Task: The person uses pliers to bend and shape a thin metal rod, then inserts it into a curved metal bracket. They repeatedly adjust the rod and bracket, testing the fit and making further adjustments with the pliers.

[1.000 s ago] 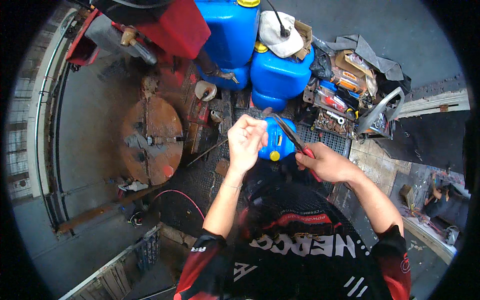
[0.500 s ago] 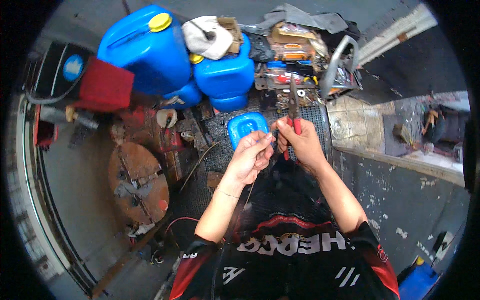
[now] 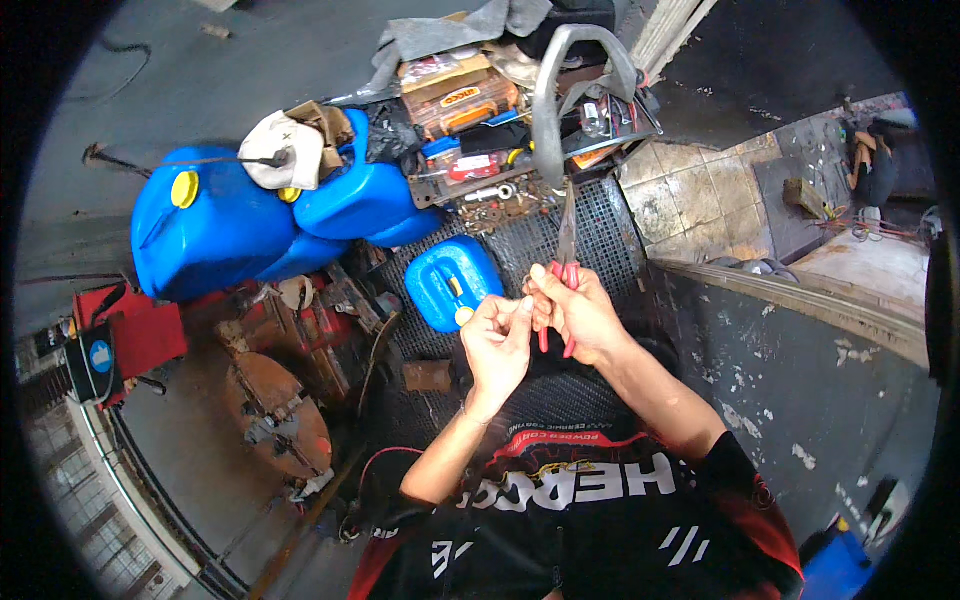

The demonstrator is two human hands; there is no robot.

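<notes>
My right hand [image 3: 597,322] is closed around the red handles of long-nose pliers [image 3: 567,235], whose dark jaws point away from me. Thumb and forefinger of that hand are also pinched together beside the handles. Close against it on the left, my left hand [image 3: 497,352] is closed in a pinch, its fingertips meeting those of the right. Whatever lies between the fingertips is too small to make out. Just beyond the left hand, a small blue plastic jerrycan [image 3: 430,280] sits on a black grid mat [image 3: 612,235].
Large blue jerrycans [image 3: 215,240] with yellow caps stand at the far left, a white cap [image 3: 285,150] on top. Tools and boxes [image 3: 465,105] crowd the far side beside a grey curved handle [image 3: 548,100]. A rusty round plate [image 3: 285,415] lies left; a grey wall [image 3: 800,400] runs right.
The view has turned, so the jerrycans and tools sit farther left in it. Both hands keep close together, and the pliers stay in my right hand.
</notes>
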